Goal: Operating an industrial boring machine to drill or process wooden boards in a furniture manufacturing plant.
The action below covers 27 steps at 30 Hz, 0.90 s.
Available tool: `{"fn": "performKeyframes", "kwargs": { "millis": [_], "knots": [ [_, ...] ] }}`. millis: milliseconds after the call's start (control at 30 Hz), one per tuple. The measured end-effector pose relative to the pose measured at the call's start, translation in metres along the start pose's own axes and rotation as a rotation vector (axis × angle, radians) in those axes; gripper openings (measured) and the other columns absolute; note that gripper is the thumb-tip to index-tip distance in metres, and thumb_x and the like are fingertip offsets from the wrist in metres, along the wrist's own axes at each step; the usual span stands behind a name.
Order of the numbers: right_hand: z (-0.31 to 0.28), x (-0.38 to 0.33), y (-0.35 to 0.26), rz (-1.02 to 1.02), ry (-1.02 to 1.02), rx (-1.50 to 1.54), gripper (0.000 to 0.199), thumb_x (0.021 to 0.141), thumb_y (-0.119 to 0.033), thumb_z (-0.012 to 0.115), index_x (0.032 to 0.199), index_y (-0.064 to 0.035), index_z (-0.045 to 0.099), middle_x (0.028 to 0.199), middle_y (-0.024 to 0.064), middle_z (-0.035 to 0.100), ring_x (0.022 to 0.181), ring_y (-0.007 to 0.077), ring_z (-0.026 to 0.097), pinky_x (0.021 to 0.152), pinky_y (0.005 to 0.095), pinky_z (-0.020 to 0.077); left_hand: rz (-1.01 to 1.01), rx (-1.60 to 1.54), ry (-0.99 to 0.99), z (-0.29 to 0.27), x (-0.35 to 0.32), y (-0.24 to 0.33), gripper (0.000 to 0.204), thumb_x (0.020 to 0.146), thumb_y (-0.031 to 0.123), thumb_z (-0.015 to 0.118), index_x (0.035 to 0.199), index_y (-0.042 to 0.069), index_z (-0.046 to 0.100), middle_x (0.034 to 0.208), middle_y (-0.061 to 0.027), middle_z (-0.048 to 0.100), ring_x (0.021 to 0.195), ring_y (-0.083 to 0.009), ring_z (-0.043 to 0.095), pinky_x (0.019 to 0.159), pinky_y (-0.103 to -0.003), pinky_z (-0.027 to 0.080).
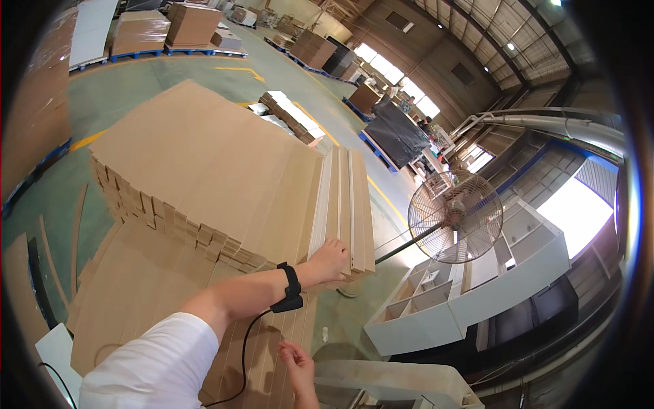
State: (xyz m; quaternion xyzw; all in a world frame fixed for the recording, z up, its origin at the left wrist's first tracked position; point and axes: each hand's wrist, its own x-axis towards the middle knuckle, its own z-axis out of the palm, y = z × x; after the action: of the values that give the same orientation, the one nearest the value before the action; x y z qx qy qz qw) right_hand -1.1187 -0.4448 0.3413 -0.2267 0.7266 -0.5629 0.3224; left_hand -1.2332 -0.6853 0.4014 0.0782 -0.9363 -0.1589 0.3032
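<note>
My left arm, with a white sleeve and a black wristband [291, 288], stretches to the near right corner of a tall stack of tan boards [204, 143]. There my left hand [329, 260] is closed over the near end of a long narrow board strip [338, 198], one of several lying side by side, some with white faces. The fingertips are partly hidden behind the strips. Lower down, my right hand [298, 368] hovers over the flat tan boards [157, 273] in front of the stack. Its fingers are loosely bent and apart, with nothing seen in them.
A black cable [245, 351] hangs from the wristband. To the right stand a large caged fan [455, 217] and a white shelf unit [470, 290]. A pale machine part [402, 378] is near my right hand. Wrapped stacks on blue pallets [139, 34] stand farther back.
</note>
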Motion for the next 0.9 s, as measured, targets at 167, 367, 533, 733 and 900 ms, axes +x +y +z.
{"fn": "performKeyframes", "kwargs": {
  "millis": [167, 367, 533, 733, 900],
  "knots": [
    [0.005, -0.001, -0.002, 0.033, -0.055, 0.028, 0.025, 0.085, -0.009, 0.055, 0.108, -0.0001, 0.055, 0.097, 0.0075, 0.062, 0.087, 0.0131, 0.059, 0.074, 0.0242, 0.0465, 0.000, -0.065, -0.014, 0.003, 0.008, -0.010, 0.058, 0.058, 0.031, 0.074, 0.098, -0.003, 0.051, 0.102, -0.0198, 0.047, 0.103, -0.0331, 0.043, 0.092, -0.039, 0.033],
    [0.003, -0.004, 0.001, 0.043, -0.041, 0.016, 0.025, 0.085, -0.008, 0.054, 0.109, -0.0005, 0.055, 0.099, 0.0079, 0.061, 0.088, 0.0133, 0.059, 0.075, 0.0249, 0.0466, -0.063, -0.141, 0.214, 0.003, -0.015, -0.002, 0.078, 0.056, 0.035, 0.075, 0.115, -0.003, 0.042, 0.119, -0.0244, 0.038, 0.119, -0.0364, 0.031, 0.099, -0.048, 0.025],
    [0.003, -0.012, 0.009, 0.044, -0.067, 0.015, 0.025, 0.085, -0.009, 0.054, 0.109, -0.0009, 0.055, 0.097, 0.0068, 0.062, 0.087, 0.0127, 0.059, 0.073, 0.0241, 0.0462, -0.433, -0.291, 0.214, 0.002, -0.030, 0.007, 0.099, 0.060, 0.050, 0.071, 0.129, -0.002, 0.025, 0.133, -0.0261, 0.022, 0.126, -0.0389, 0.019, 0.100, -0.048, 0.023],
    [0.000, -0.018, 0.016, 0.041, -0.089, 0.015, 0.025, 0.085, -0.009, 0.054, 0.108, -0.0009, 0.055, 0.094, 0.0057, 0.062, 0.086, 0.0128, 0.059, 0.070, 0.0233, 0.0458, -0.441, -0.309, -0.192, -0.014, -0.028, 0.007, 0.096, 0.059, 0.039, 0.076, 0.130, 0.001, 0.024, 0.135, -0.0283, 0.018, 0.120, -0.0405, 0.031, 0.093, -0.040, 0.036],
    [-0.003, -0.021, 0.019, 0.064, -0.079, 0.051, 0.024, 0.085, -0.008, 0.054, 0.108, -0.0007, 0.055, 0.094, 0.0053, 0.062, 0.085, 0.0126, 0.059, 0.070, 0.0229, 0.0455, -0.423, -0.528, -0.070, -0.004, -0.033, -0.020, 0.089, 0.062, 0.028, 0.075, 0.131, 0.003, 0.025, 0.116, -0.0299, 0.041, 0.103, -0.0381, 0.049, 0.083, -0.038, 0.043]
  ]
}}
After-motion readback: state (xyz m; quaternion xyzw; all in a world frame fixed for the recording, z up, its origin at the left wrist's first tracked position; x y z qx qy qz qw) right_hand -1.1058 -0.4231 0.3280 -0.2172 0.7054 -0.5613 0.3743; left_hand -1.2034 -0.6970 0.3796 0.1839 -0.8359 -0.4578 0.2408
